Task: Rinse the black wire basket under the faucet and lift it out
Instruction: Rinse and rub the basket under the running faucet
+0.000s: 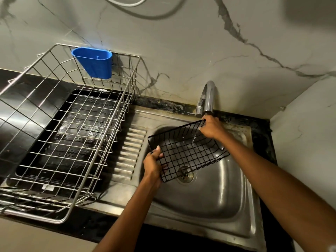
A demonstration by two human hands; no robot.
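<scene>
The black wire basket [187, 151] is held tilted over the steel sink [218, 193], above the drain [185, 174]. My left hand [153, 165] grips its near left edge. My right hand [211, 127] grips its far right corner, just under the spout of the chrome faucet [208, 98]. A thin stream of water seems to fall by my right hand, though it is hard to tell. Both forearms reach in from the lower right.
A large steel wire dish rack [69, 128] stands on the drainboard at the left, with a blue plastic cup holder [94, 61] hung on its back rim. A marble wall rises behind and at the right. The dark counter edges the sink.
</scene>
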